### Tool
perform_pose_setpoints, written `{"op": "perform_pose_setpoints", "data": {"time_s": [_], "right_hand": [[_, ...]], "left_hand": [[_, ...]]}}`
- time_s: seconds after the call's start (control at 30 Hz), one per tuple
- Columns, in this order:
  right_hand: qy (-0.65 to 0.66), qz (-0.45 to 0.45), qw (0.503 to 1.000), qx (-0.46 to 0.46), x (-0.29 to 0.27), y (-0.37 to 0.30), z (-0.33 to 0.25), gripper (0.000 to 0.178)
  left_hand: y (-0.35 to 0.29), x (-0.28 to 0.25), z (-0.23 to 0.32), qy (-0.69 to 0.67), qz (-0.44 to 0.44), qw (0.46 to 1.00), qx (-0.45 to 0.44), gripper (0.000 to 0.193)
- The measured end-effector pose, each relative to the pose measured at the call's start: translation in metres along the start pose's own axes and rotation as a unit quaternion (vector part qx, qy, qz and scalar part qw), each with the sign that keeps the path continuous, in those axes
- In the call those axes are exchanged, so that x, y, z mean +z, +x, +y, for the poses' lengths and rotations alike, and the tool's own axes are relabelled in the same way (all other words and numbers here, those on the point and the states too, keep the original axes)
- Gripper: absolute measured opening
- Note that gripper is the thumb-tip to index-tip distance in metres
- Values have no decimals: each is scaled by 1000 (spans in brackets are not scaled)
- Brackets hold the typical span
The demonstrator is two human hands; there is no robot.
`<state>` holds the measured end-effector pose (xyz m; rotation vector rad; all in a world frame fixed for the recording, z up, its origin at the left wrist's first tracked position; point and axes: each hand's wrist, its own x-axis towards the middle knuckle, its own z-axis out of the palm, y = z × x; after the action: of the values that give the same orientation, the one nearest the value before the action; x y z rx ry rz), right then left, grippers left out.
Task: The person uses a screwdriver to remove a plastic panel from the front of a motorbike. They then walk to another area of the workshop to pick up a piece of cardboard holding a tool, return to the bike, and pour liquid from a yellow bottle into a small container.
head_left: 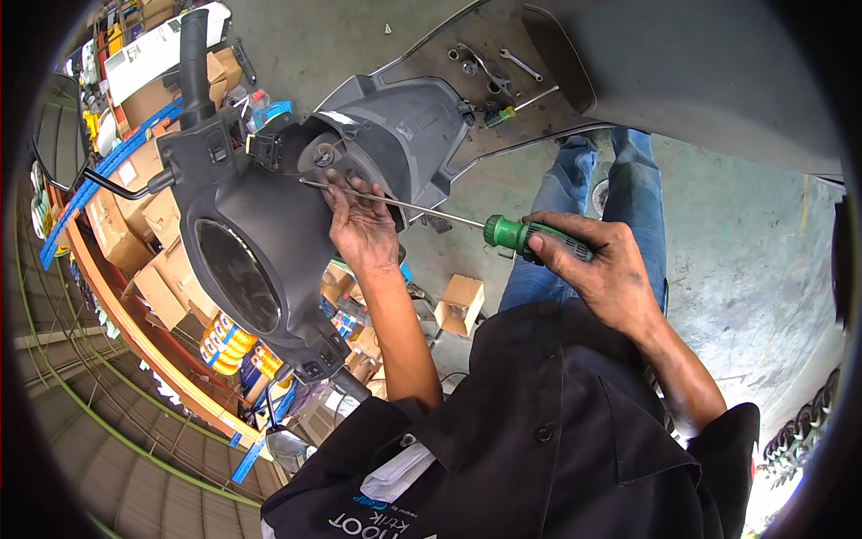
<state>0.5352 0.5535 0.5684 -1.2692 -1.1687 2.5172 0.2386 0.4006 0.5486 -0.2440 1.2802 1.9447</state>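
Note:
My right hand is wrapped round the green handle of a long screwdriver. The shaft points left, its tip by the scooter's dark handlebar cover. My left hand is palm up at the tip end, with bent fingers and thumb against the shaft. Whether a screw sits at the tip is too small to tell. Just beyond my left fingers is a round ignition lock in the scooter's opened front. A round, dark display is set in the cover.
On the scooter's footboard lie a wrench, a second screwdriver and several small parts. A shelf with cardboard boxes stands at the left. An open carton is on the floor. The dark seat spans the upper right.

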Motion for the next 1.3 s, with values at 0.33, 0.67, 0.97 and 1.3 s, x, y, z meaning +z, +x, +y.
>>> {"op": "perform_pose_setpoints", "data": {"time_s": [0.33, 0.67, 0.97, 1.3], "right_hand": [[270, -99, 918, 273, -21, 24, -27, 33], [-137, 0, 973, -185, -19, 8, -38, 41], [-185, -41, 963, -193, -20, 13, -63, 40], [-162, 50, 958, -231, -2, 0, -58, 28]], "left_hand": [[7, 1, -1, 6, 14, 1000, 22, 26], [-2, 16, -8, 78, 13, 997, 15, 35], [17, 31, -11, -164, -57, 983, 54, 32], [58, 14, -40, -495, -219, 834, 103, 9]]}}
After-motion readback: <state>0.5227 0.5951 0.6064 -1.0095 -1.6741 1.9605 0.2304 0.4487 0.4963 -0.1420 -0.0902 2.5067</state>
